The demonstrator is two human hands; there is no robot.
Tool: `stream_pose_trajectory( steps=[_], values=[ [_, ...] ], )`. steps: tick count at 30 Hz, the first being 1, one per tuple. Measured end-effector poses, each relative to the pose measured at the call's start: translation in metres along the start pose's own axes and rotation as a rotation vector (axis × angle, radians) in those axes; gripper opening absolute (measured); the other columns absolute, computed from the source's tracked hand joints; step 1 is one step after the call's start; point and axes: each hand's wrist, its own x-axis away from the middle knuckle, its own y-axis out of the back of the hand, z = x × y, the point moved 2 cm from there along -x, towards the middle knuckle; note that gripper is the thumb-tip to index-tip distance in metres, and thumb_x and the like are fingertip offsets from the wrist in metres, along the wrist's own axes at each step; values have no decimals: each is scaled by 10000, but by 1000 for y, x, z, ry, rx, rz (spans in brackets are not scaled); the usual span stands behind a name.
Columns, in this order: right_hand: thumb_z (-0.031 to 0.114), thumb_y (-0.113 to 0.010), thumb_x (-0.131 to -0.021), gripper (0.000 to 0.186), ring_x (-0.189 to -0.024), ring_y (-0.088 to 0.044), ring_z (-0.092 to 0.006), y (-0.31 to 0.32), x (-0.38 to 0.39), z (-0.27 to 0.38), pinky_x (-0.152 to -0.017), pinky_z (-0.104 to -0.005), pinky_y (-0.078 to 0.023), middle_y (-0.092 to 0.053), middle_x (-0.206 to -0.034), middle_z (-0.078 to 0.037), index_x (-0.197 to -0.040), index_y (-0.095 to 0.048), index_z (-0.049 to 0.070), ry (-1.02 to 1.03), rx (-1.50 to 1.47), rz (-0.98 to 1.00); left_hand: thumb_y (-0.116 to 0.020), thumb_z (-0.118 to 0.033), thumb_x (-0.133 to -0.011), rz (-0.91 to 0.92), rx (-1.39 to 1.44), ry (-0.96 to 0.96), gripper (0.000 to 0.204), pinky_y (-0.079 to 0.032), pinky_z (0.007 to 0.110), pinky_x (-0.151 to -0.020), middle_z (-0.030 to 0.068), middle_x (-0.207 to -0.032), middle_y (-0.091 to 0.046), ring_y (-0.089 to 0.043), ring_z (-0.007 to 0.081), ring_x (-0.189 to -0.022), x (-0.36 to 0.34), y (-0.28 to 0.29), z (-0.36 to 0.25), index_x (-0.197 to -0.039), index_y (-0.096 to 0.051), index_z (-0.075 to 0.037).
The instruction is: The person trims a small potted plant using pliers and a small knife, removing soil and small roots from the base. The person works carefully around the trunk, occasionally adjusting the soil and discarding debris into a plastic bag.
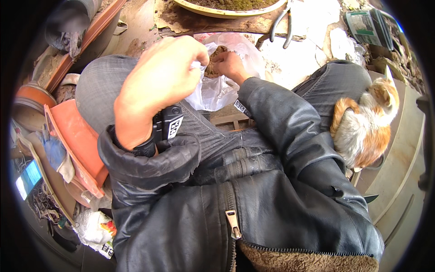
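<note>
A seated person in a black leather jacket has a thin, translucent plastic bag [213, 94] between the knees, at the upper centre of the frame. The left hand [163, 75] arches over it, thumb and fingers drawn together, seemingly pinching the bag's rim. The right hand [231, 65] reaches into the mouth, fingers bent against brown, crumbly matter [211, 69]; from here I cannot tell how tightly they close, or whether they hold any.

The bag looks light, limp and rather slippery, likely to crumple or tear under a hard pull; a gathered fold of rim should give the surest hold. The brown matter looks soft and loose, probably better scooped from beneath with cupped fingers than pinched.
</note>
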Motion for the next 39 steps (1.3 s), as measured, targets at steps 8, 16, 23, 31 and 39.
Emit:
stream_pose_trajectory(
  steps=[8, 16, 23, 31, 39],
  values=[
    [114, -678, -907, 239, -978, -793, -340, 38, -21, -39, -863, -435, -620, -806, -990, -217, -1075, -816, 15, -229, 431, 208, -685, -70, -852, -2, 79, 25, 230, -544, 440, -760, 179, -890, -724, -677, 325, -808, -1, 4, -3, -1067, -755, -26],
    [118, -678, -924, 279, -1099, -772, -386, 22, 4, -42, -952, -465, -612, -778, -1174, -259, -1158, -796, 20, 66, 721, 152, -697, -76, -836, -92, 83, -32, 254, -543, 451, -715, 193, -867, -713, -682, 342, -741, -2, -2, -10, -1073, -769, -22],
    [172, -682, -913, 202, -925, -795, -357, 26, -18, -60, -868, -460, -626, -804, -956, -188, -1013, -842, 101, 19, 652, 56, -694, -96, -852, -123, 73, -55, 248, -540, 460, -816, 161, -963, -741, -690, 336, -859, 0, 1, -8, -1081, -778, -52],
    [7, -768, -818, 90, -639, -794, -182, 41, -30, -52, -569, -329, -606, -794, -758, -84, -893, -802, 42, -54, 623, 268, -699, -92, -891, -173, 64, -174, 223, -529, 455, -897, 126, -1005, -739, -680, 352, -951, 2, -6, -1, -1106, -756, -83],
    [45, -757, -841, 107, -683, -799, -241, 41, -23, -45, -628, -380, -624, -790, -757, -128, -929, -809, 10, -50, 751, 241, -732, -105, -883, -190, 100, -203, 190, -521, 470, -874, 90, -953, -718, -672, 349, -936, 3, -8, -2, -1072, -733, -94]
  ],
)
